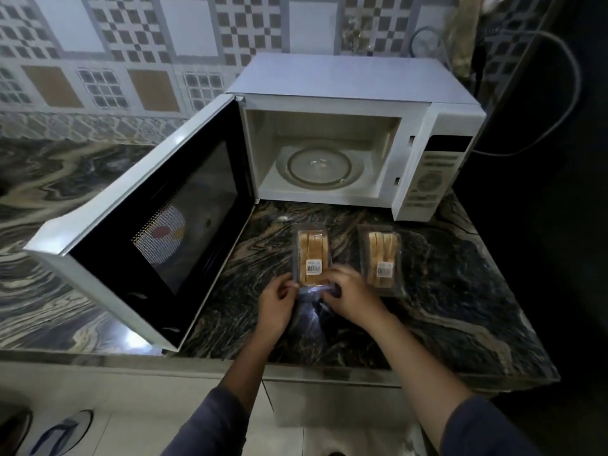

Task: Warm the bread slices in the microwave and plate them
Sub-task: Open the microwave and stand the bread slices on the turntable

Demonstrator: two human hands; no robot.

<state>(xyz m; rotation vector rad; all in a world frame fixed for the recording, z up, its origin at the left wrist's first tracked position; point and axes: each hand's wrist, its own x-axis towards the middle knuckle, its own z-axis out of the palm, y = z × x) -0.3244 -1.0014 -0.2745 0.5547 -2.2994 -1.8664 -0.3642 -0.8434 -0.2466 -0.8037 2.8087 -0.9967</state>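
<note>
My left hand (278, 299), my right hand (348, 294): fingers of both curled, pinching the near end of a wrapped bread packet (312, 255) lying on the marbled counter (444, 291). Second bread packet (383, 258): just to its right, untouched. Microwave (345, 77): behind both, door (184, 225) swung wide leftward, glass turntable (317, 166) inside.

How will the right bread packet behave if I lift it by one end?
Probably light: the right bread packet holds only a few slices. Its clear wrap looks thin and glossy, so it may sag and slip. The slices likely squash if squeezed.
</note>
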